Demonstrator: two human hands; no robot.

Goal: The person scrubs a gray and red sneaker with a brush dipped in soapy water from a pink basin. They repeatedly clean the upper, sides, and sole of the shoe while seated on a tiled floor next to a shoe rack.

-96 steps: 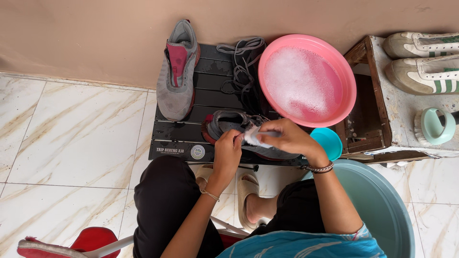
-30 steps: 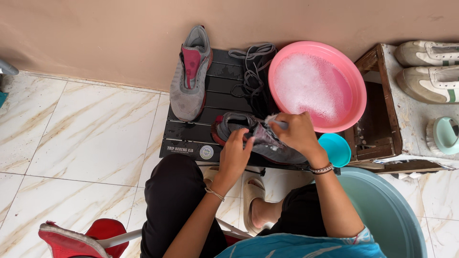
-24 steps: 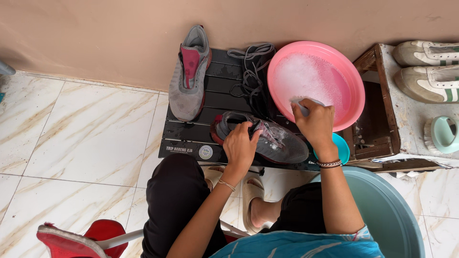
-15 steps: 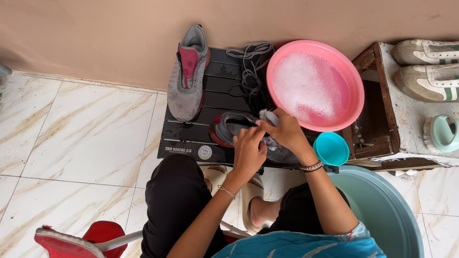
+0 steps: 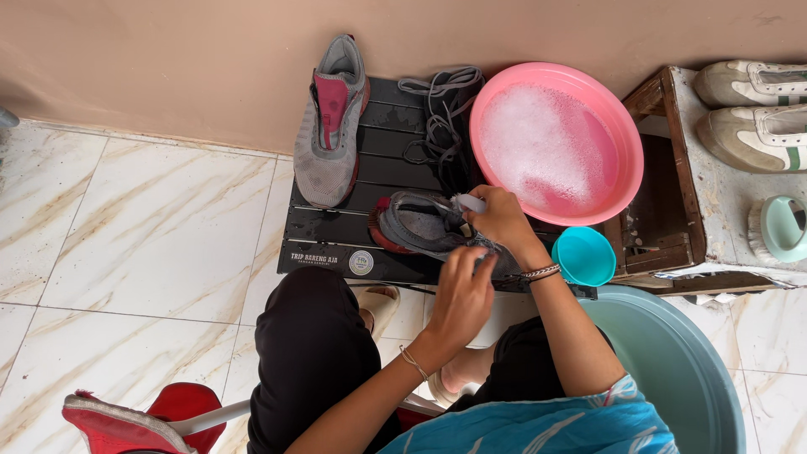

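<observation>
Change since half a second ago: right hand [image 5: 503, 220] has drawn back from the basin's near rim onto the shoe; left hand [image 5: 461, 296] has slid toward the shoe's toe end.

Step in hand, as judged: scrubbing the second shoe, mid-stroke. The next move likely calls for a firm hold with the left hand while the right works the small white thing along the upper, without pushing the shoe off the front edge.

Items, left to right:
- Red stool [image 5: 143, 416], on the floor at lower left.
- Shoe one [image 5: 330, 126], grey with red lining, at the bench's back left corner, toe toward the front, untouched.
- Bench [image 5: 336, 244], black, slatted, wet.
- Shoe two [image 5: 424, 225], grey, red heel, lying crosswise near the front edge, heel to the left.
- Laces [image 5: 441, 105], loose, at the back edge between shoe one and the basin.
- Left hand: wrist bent, fingers curled down, pressing on the shoe's toe end.
- Right hand: clenched on a small white thing, brush or cloth not discernible, laid on the shoe's top.
- Basin [image 5: 622, 134], pink, foamy, at the bench's right end.
- Cup [image 5: 585, 256], teal, just beside the right wrist.
</observation>
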